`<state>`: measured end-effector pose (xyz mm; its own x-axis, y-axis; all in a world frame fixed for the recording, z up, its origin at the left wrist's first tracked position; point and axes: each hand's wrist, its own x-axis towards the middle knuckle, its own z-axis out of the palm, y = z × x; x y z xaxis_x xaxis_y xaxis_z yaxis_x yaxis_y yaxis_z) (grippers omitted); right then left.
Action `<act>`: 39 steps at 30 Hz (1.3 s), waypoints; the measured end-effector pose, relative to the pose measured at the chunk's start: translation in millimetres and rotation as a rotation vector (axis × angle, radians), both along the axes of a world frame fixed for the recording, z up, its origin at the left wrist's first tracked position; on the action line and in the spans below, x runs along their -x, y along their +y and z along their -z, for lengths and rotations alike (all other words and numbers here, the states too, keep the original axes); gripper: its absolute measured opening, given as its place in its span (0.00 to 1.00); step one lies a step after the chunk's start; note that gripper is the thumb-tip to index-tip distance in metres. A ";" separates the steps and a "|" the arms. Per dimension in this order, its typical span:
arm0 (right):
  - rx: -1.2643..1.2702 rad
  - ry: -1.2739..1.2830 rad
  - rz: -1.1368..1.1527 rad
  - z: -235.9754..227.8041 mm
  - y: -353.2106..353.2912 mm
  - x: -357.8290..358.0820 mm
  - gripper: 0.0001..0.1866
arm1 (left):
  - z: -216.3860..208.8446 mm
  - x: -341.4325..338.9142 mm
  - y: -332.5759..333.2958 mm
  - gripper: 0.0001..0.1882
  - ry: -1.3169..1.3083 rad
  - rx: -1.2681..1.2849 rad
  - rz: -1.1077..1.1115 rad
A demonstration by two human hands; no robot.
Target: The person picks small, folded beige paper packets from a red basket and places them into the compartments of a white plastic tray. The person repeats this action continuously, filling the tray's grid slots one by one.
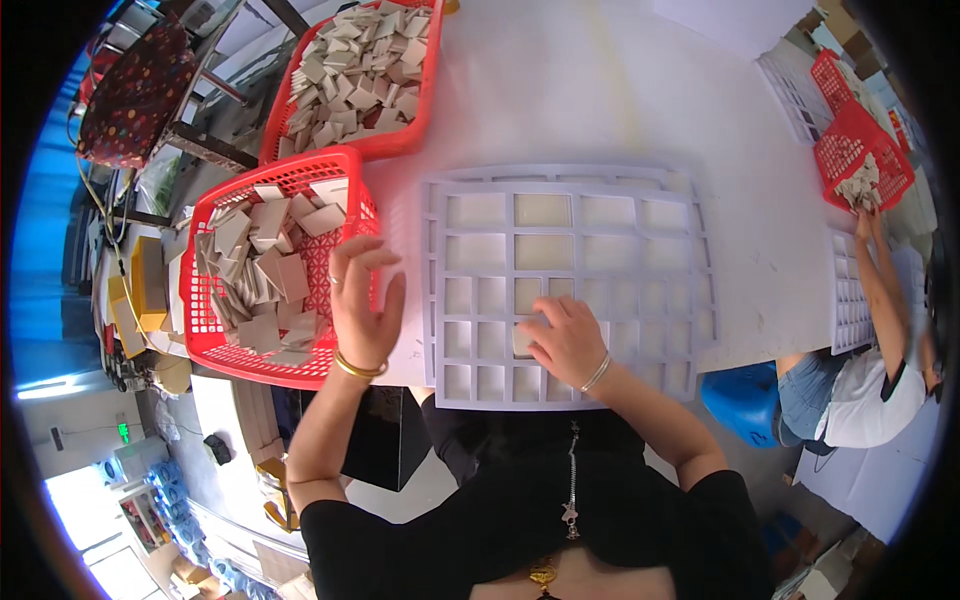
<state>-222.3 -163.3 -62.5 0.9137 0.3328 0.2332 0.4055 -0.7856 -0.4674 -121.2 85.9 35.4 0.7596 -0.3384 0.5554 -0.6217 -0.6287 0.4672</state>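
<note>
My left hand [365, 305] hovers at the right rim of the near red basket [352, 180]. Its thumb stands apart from the curved fingers, and nothing shows in it. Flat off-white tiles [285, 275] lie loose in that basket. In front of me is a pale lavender tray [506, 255] divided into rectangular compartments, larger at the far side and smaller near me. My right hand [568, 345] reaches down over the small compartments with bent fingers. Its thumb and fingertips close on a small beige tile [522, 343], partly hidden under them. Beige pieces fill a column of compartments beyond it.
A second red basket [432, 85], heaped with small tiles, stands behind the near one. Another tray lies under mine, its edge [708, 290] showing. At the far right a person [880, 390] reaches into a red basket [850, 140]. The white table [560, 100] extends behind the tray.
</note>
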 end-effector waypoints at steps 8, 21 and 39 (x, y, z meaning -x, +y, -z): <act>0.080 -0.080 0.018 -4.5 5.3 5.1 0.10 | -5.7 -147.9 37.5 0.09 -0.108 -0.013 -0.110; 0.083 0.142 -0.029 -2.7 -4.1 8.2 0.06 | 121.1 -363.3 56.5 0.23 0.631 -0.962 -0.050; 0.126 0.241 -0.046 -10.6 -6.2 8.8 0.13 | 44.9 -255.1 -15.5 0.10 0.188 -0.034 0.034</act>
<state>-231.0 -169.4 -51.9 0.9210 0.3880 -0.0351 0.3310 -0.8267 -0.4550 133.9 70.4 -9.5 0.8367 -0.3814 0.3930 -0.5465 -0.6262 0.5560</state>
